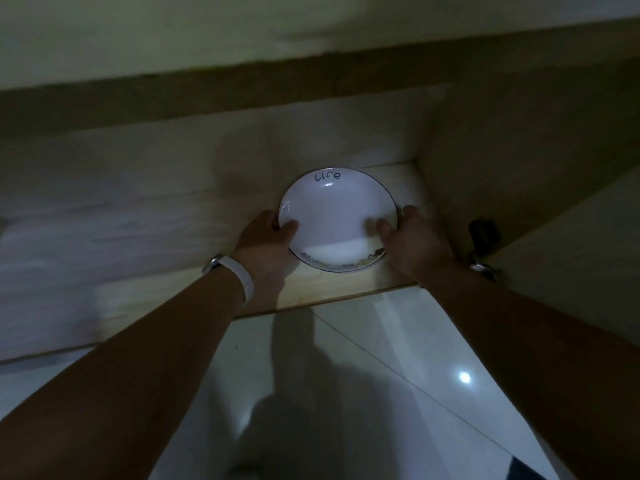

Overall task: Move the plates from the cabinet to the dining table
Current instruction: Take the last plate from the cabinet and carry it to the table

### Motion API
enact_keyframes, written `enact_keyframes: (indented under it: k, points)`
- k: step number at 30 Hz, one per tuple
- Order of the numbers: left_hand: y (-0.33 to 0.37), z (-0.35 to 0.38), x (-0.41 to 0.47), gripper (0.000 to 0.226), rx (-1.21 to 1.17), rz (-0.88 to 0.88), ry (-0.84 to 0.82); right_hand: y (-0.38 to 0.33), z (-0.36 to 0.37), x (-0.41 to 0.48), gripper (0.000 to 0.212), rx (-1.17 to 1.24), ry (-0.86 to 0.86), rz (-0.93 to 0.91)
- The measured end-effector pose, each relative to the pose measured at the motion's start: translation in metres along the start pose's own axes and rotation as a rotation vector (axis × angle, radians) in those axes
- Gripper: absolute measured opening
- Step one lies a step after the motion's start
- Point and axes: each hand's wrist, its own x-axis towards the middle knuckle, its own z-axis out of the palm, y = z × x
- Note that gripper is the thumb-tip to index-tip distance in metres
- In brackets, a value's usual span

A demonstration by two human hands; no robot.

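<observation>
My left hand [266, 237] is closed on the left rim of the plate [337, 216], thumb lying over the top face and the other fingers hidden beneath. The plate sits on the cabinet shelf [346, 289], near its front edge and toward the right wall, with dark lettering at its far rim. My right hand [412, 237] clamps the right rim the same way, thumb on top. I judge this the pick-up step: both grips are set but the plate looks not yet lifted clear. Next I need to raise it level and draw it toward me over the shelf edge. I count one plate, two hands; whether more lie beneath I cannot tell.
</observation>
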Motion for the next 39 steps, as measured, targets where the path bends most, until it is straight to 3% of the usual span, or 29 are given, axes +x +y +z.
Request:
enact_keyframes:
  k: [8, 16, 19, 28, 33, 39]
  points:
    - [-0.004, 0.007, 0.011, 0.012, -0.006, 0.026, -0.038, 0.002, 0.024, 0.011, 0.032, 0.217, 0.058, 0.081]
    - [-0.005, 0.007, 0.002, 0.031, -0.085, -0.02, -0.013, 0.009, 0.027, -0.012, 0.022, 0.398, 0.07, 0.031]
    - [-0.006, 0.001, -0.01, 0.027, -0.182, -0.045, -0.035, 0.007, 0.022, -0.028, 0.02, 0.5, 0.062, 0.041]
    - [0.016, -0.028, -0.104, 0.016, -0.328, -0.092, -0.053, 0.001, -0.017, -0.126, 0.01, 0.613, -0.075, 0.206]
    - [0.04, -0.056, -0.172, 0.023, -0.228, -0.081, -0.039, -0.021, -0.066, -0.189, 0.039, 0.498, -0.101, 0.196]
    - [0.083, -0.093, -0.262, 0.012, -0.358, -0.171, -0.021, -0.047, -0.129, -0.258, 0.026, 0.47, -0.122, 0.185]
